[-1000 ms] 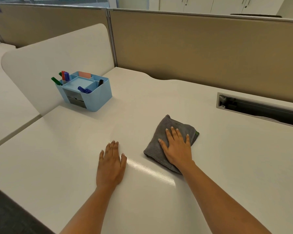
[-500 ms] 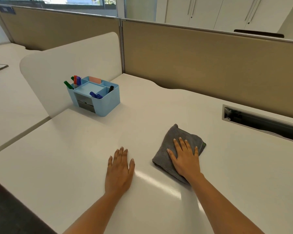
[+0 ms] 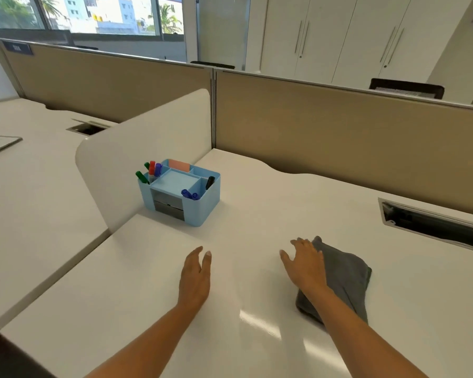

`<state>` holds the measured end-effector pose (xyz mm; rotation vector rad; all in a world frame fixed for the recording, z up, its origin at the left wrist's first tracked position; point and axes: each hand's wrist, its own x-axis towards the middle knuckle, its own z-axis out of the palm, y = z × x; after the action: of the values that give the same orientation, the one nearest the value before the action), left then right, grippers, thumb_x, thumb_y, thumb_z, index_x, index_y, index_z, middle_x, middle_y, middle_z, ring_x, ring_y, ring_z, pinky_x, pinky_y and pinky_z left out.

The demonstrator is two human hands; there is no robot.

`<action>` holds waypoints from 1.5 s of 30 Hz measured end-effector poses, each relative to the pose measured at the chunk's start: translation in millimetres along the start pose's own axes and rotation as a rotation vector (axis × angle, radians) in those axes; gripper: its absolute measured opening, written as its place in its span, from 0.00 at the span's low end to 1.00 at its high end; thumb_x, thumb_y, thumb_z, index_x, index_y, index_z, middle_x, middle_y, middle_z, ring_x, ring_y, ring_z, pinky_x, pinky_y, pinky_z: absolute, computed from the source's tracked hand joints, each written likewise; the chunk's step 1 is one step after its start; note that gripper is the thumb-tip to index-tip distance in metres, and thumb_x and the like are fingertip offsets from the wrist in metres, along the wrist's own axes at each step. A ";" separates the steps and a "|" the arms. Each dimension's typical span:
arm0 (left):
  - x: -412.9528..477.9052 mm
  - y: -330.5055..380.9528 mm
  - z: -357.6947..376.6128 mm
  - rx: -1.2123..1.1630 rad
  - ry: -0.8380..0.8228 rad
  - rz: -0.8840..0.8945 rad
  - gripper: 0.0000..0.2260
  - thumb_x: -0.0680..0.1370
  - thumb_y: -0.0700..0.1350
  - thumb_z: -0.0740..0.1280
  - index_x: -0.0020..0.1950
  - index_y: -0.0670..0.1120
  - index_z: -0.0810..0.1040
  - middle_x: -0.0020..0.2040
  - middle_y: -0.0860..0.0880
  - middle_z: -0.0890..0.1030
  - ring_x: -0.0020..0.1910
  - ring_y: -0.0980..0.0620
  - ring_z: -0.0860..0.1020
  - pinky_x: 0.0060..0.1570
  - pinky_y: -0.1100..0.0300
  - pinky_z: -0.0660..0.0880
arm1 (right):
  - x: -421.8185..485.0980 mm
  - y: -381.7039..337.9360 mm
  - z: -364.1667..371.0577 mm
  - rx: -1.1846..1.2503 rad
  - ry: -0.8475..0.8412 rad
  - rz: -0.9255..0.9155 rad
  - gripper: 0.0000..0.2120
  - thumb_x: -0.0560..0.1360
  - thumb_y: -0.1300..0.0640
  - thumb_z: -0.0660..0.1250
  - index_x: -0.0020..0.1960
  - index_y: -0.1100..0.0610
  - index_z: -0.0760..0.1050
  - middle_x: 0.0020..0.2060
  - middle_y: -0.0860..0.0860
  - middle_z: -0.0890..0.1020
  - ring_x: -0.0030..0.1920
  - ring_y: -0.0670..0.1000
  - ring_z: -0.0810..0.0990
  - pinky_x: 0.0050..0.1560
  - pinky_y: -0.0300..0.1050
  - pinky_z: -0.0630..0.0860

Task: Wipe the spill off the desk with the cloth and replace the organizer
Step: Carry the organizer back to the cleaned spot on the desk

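Observation:
A folded grey cloth (image 3: pixel 347 276) lies on the white desk (image 3: pixel 257 214) at the right. My right hand (image 3: pixel 305 264) is raised just left of the cloth, fingers spread, holding nothing. My left hand (image 3: pixel 195 276) hovers over the desk's middle, turned on edge with fingers apart. The light blue organizer (image 3: pixel 194 205) with coloured markers stands farther back on the left, against the white side divider (image 3: pixel 148 156). No spill is visible on the desk.
A tan partition (image 3: pixel 339 137) runs along the back of the desk. A cable slot (image 3: pixel 432 222) is cut into the desk at the right. Another desk (image 3: pixel 33 186) lies beyond the divider on the left.
My right hand has lifted off the cloth and shifted left of it. My left hand has risen from flat on the desk. The view has tilted up.

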<state>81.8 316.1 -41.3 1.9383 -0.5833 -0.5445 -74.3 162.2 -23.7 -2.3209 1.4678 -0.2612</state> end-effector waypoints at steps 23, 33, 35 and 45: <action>216.0 12.2 -122.0 -0.203 0.118 -0.230 0.27 0.77 0.56 0.59 0.71 0.42 0.61 0.69 0.39 0.69 0.66 0.39 0.68 0.64 0.46 0.67 | 102.6 -225.1 56.1 0.857 -0.224 0.375 0.24 0.78 0.47 0.58 0.72 0.52 0.62 0.71 0.55 0.68 0.67 0.59 0.68 0.58 0.55 0.74; 225.6 10.3 -118.2 -0.213 0.159 -0.237 0.27 0.76 0.52 0.63 0.69 0.40 0.63 0.67 0.38 0.71 0.64 0.38 0.70 0.61 0.45 0.70 | 109.4 -230.1 60.7 1.024 -0.212 0.462 0.21 0.79 0.57 0.58 0.72 0.54 0.64 0.68 0.56 0.72 0.64 0.61 0.72 0.55 0.58 0.79; 225.6 10.1 -117.7 -0.215 0.165 -0.232 0.27 0.76 0.52 0.63 0.69 0.40 0.63 0.67 0.38 0.71 0.64 0.38 0.70 0.61 0.45 0.70 | 109.0 -230.0 61.4 1.024 -0.211 0.446 0.20 0.79 0.58 0.58 0.71 0.55 0.65 0.67 0.56 0.72 0.64 0.61 0.73 0.55 0.58 0.79; 225.1 14.3 -115.5 -0.231 0.176 -0.240 0.26 0.76 0.50 0.63 0.69 0.39 0.62 0.67 0.38 0.70 0.64 0.38 0.70 0.60 0.46 0.71 | 105.9 -227.9 61.7 1.009 -0.168 0.420 0.16 0.79 0.59 0.58 0.66 0.59 0.71 0.64 0.59 0.75 0.61 0.62 0.75 0.54 0.61 0.79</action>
<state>325.1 252.9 -9.1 1.8219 -0.1676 -0.5578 182.3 167.5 9.1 -1.1848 1.2649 -0.5184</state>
